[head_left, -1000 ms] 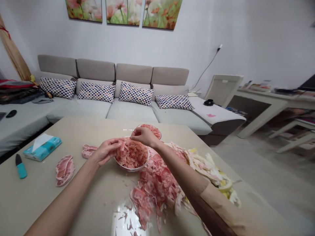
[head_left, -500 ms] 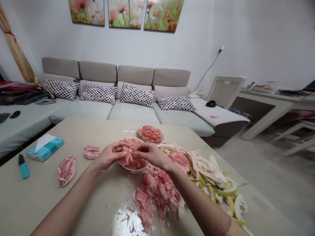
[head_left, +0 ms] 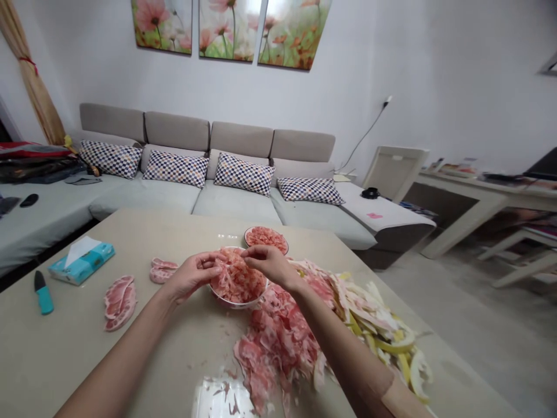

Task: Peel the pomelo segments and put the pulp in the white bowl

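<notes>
Over the near bowl (head_left: 235, 304), filled with loose pink pomelo pulp (head_left: 246, 281), both my hands are at work. My left hand (head_left: 191, 278) has its fingers closed on a partly peeled pomelo segment (head_left: 223, 275) at the bowl's left side. My right hand (head_left: 273, 266) hovers above the bowl's right rim, thumb and fingers pinched together; whatever is between them is too small to make out. Behind it stands a second bowl of pulp (head_left: 265, 238). A heap of pink membranes (head_left: 281, 331) lies beside the near bowl, partly under my right forearm.
Yellow-and-white peel strips (head_left: 402, 345) lie at the table's right side. On the left are a large pomelo segment (head_left: 120, 303), smaller segments (head_left: 162, 270), a blue tissue pack (head_left: 82, 262) and a knife with a turquoise handle (head_left: 44, 295). A sofa (head_left: 235, 200) stands beyond the table.
My right hand came down from the far rim to the segment at my left hand, then drew slightly up and right. My left hand keeps its hold over the bowl. The view shifted slightly.
</notes>
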`<state>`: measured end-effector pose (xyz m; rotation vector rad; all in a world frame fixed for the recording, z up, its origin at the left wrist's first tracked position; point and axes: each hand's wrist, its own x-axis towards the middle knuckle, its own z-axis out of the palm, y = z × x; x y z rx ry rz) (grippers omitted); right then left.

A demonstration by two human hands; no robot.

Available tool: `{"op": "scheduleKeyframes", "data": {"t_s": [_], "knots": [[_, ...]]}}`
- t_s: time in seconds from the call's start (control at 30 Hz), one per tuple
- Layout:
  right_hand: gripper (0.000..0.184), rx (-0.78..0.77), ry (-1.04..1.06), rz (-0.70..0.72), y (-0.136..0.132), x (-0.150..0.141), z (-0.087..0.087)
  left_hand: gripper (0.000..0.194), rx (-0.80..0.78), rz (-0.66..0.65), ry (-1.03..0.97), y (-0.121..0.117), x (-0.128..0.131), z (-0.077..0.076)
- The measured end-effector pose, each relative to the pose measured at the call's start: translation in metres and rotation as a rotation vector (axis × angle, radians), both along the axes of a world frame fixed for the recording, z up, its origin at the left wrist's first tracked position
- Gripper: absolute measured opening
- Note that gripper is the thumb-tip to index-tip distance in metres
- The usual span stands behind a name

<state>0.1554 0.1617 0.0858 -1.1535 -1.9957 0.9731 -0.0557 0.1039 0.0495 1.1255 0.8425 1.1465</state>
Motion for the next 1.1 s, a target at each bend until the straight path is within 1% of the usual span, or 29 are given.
{"op": "scheduleKeyframes", "data": {"t_s": [0.13,0.23,0.4,0.5,0.87,1.1], "knots": [[0.019,-0.007,0.012,0.017,0.001,-0.003,-0.001,0.035,-0.006,0.008,0.042,-0.002,0.001,0.000],[0.018,-0.012,0.016,0.059,-0.003,-0.005,0.000,0.035,-0.013,0.026,0.100,-0.003,0.007,-0.001],[0.019,-0.046,0.030,0.143,-0.009,-0.006,-0.001,0.032,0.010,0.110,0.203,-0.004,0.019,-0.003],[0.021,-0.070,0.047,0.170,-0.008,-0.005,-0.003,0.034,0.030,0.149,0.244,-0.005,0.022,-0.002],[0.028,-0.140,0.096,0.218,-0.012,-0.008,-0.002,0.041,0.119,0.185,0.330,-0.007,0.026,-0.002],[0.023,-0.123,0.064,0.188,-0.016,-0.007,0.000,0.030,0.139,0.245,0.392,-0.008,0.028,-0.002]]}}
